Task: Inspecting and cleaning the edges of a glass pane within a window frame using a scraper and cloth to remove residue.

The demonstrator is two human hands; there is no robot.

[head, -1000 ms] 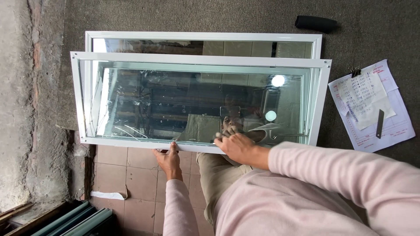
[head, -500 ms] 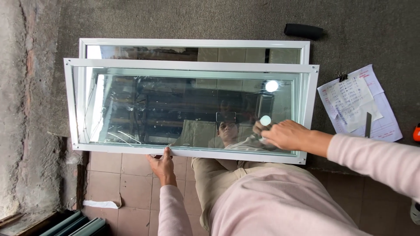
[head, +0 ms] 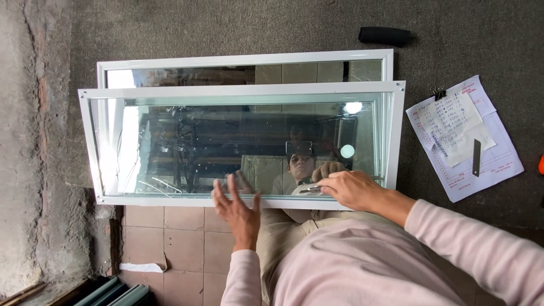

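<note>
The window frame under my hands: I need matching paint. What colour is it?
White, plain; the window frame shows best in the head view.

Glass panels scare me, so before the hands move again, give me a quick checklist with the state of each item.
1. Left hand flat on glass, fingers spread: ok.
2. Right hand pinching a small thin tool at the lower frame edge: ok; grip firmness cannot tell.
3. Front white framed window overlaps the rear window: ok.
4. Glass free of cracks: cannot tell, reflections.
5. Clipped papers lie apart from frames: ok.
</note>
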